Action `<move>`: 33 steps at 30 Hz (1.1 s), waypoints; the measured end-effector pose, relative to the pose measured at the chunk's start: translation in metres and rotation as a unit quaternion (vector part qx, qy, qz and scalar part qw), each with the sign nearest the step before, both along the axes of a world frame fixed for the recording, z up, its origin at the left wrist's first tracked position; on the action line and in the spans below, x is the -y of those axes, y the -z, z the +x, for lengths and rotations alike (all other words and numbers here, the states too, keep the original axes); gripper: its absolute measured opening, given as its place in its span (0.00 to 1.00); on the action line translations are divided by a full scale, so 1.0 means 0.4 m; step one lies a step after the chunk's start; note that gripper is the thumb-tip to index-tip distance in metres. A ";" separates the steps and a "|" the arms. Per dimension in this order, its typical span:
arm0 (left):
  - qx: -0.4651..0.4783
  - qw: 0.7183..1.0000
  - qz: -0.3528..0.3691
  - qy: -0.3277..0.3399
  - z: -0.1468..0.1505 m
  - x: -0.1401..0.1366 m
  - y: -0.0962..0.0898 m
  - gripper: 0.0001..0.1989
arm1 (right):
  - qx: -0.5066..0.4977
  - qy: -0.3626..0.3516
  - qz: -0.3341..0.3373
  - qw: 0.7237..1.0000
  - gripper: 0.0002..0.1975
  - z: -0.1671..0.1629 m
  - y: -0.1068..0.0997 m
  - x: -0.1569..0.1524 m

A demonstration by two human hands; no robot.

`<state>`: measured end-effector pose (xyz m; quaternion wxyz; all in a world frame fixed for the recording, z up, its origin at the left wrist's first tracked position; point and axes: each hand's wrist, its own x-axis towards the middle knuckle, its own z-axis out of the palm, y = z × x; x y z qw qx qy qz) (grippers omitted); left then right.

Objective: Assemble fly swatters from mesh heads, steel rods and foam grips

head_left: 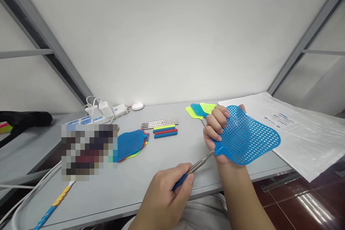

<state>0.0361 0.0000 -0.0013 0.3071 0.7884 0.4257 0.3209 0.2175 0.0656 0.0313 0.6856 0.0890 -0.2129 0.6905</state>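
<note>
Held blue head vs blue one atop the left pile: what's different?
Support: the held head is up in the right hand's grip; the pile head lies atop other heads.
Direction: the held head's neck points image-left; the pile head's, image-right.
Rod: the held head has a rod tip at its neck, its handle in the left hand; the pile head shows none.
Shared: both blue, perforated.

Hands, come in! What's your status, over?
Left hand gripping blue cylindrical handle of silver metal rod. Right hand holding blue plastic mesh swatter head. Rod tip at head's narrow neck; nothing seen between them.
</note>
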 end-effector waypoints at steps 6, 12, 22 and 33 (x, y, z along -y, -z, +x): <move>-0.009 0.998 -0.027 0.060 -0.011 -0.002 -0.001 0.15 | -0.024 -0.022 -0.006 0.999 0.17 -0.013 0.007 -0.004; -0.001 0.998 -0.022 0.062 -0.015 0.000 0.010 0.13 | -0.054 -0.047 0.012 0.997 0.16 -0.012 0.009 -0.008; 0.015 0.999 0.049 -0.001 -0.022 0.010 0.010 0.13 | -0.041 -0.049 0.011 0.998 0.17 -0.022 0.007 -0.006; 0.062 0.983 -0.168 0.048 -0.029 0.018 0.018 0.20 | -0.034 -0.050 -0.017 0.998 0.18 -0.036 -0.010 0.008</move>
